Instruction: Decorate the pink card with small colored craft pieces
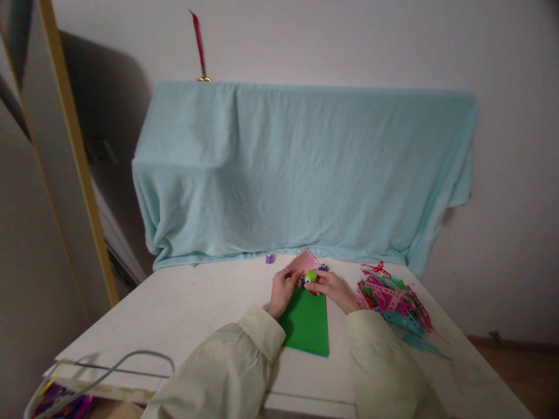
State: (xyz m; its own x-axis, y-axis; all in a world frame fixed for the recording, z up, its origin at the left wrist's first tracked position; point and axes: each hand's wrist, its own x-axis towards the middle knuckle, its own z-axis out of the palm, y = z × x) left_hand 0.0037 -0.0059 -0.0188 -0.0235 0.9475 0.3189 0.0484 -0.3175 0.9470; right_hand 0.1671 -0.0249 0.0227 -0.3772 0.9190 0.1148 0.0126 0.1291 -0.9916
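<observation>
In my right hand [329,286] is a small lime-green craft punch [310,276] with a white round spot, gripped between thumb and fingers. My left hand [283,292] is closed close beside it, fingertips pinched; what they hold is too small to make out. Just behind both hands lies a pink sheet [303,259] with holes punched along its edges. Below them a green sheet of paper [307,323] rests on the table, other sheets showing at its edge. A dark purple punch [324,267] sits just behind my right hand.
Another purple punch [269,258] stands at the table's back. A heap of punched paper strips [395,299] in pink, red, green and blue lies to the right. A light blue cloth [305,174] hangs behind the white table [196,314]. A grey cable [135,353] curves at front left.
</observation>
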